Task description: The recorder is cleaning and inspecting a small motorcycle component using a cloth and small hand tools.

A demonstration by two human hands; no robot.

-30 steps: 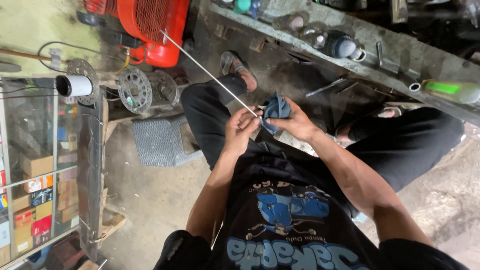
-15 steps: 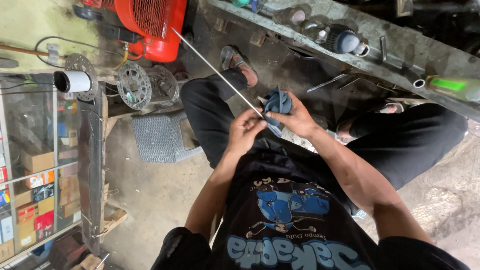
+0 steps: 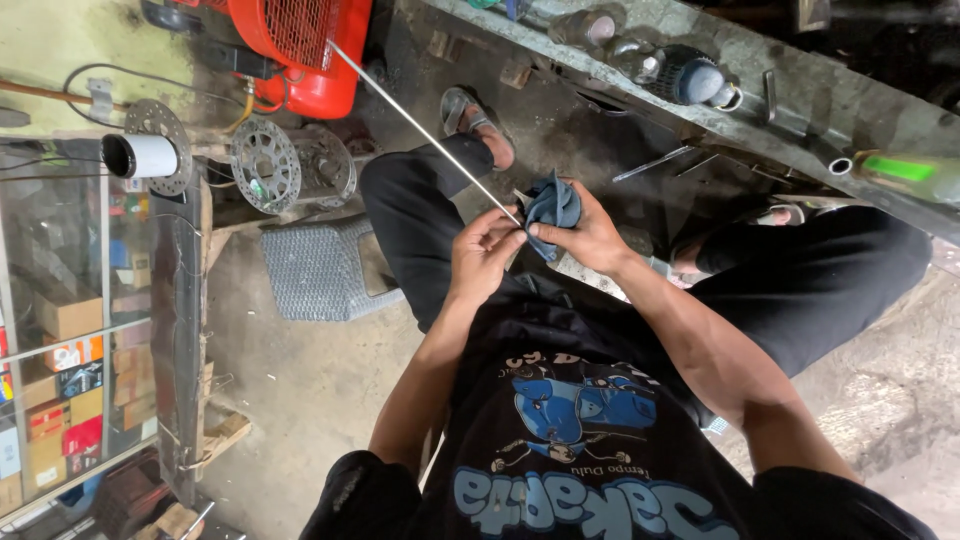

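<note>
Rod, thin and metal, is pinched at its near end by the left hand, while a blue cloth is gripped in the right hand against it. Compared with a second ago, little has shifted; wiping appears ongoing above the lap.

Red machine: 11 o'clock
Brake discs: 10 o'clock, beside grey stool
Glass cabinet: 9 o'clock, boxes inside
Worktop: 1 o'clock
</note>
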